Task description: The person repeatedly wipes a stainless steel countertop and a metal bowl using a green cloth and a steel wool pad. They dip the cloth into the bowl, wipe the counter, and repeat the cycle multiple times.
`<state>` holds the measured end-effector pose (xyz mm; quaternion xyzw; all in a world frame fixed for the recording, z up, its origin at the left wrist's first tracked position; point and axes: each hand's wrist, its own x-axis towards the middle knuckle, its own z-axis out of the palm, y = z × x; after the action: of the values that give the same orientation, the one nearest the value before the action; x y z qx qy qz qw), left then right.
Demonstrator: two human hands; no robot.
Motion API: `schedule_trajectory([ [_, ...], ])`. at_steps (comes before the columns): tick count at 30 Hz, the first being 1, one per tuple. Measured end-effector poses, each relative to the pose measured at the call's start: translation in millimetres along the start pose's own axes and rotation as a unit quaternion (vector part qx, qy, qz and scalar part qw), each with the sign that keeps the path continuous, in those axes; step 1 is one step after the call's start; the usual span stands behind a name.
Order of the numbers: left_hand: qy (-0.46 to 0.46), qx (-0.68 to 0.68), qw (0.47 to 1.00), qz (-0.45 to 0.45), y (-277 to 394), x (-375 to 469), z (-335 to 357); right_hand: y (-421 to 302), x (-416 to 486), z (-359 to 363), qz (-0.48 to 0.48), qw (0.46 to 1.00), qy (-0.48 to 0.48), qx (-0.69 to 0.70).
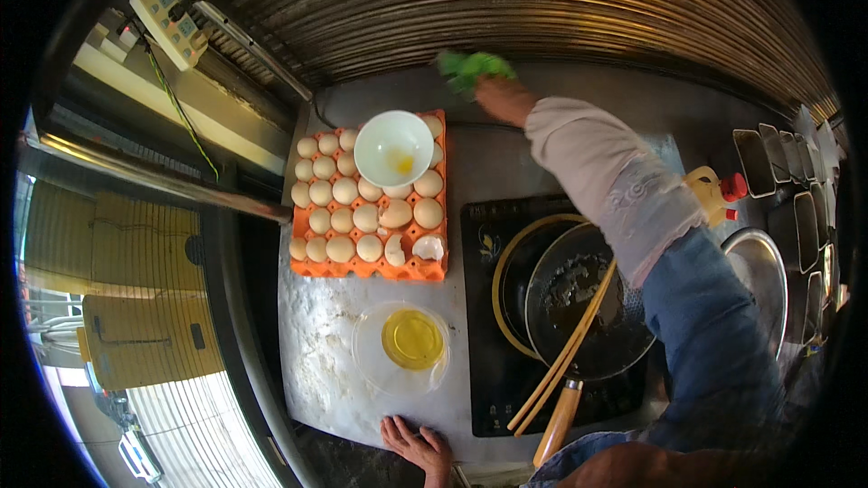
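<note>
My right hand reaches far across the metal counter and grips a crumpled green cloth, slightly blurred, near the back wall. At the counter's front edge my left hand rests palm down, holding nothing. Ahead of it is a clear bowl of yellow oil-like liquid on a transparent round lid or plate. Behind that, an orange egg tray carries many eggs, some broken shells and a white bowl with a little yolk-coloured residue. My right forearm partly covers a frying pan.
The pan sits on a black induction cooker, its wooden handle pointing towards me. Wooden chopsticks lie across its rim. Rightward are a red-capped jug, a metal basin and metal containers. A power strip hangs upper left.
</note>
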<state>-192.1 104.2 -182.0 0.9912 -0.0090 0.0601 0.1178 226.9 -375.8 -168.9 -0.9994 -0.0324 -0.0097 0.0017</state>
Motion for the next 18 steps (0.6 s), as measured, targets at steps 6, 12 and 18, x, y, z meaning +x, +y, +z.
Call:
schedule_trajectory([
  [6, 0.002, -0.023, 1.0, 0.009, -2.6, 0.3, 1.0, 105.5, -75.4, 1.1, 0.251, 0.931, -0.251, -0.083],
  [12, 0.011, -0.035, 0.999, 0.006, -2.3, 1.1, -0.4, 134.1, -121.8, 8.0, 0.303, 0.881, -0.357, -0.069],
  [18, 0.027, -0.036, 0.999, 0.012, -1.9, 0.5, -2.2, 122.9, -136.2, 16.1, 0.394, 0.83, -0.381, 0.102],
])
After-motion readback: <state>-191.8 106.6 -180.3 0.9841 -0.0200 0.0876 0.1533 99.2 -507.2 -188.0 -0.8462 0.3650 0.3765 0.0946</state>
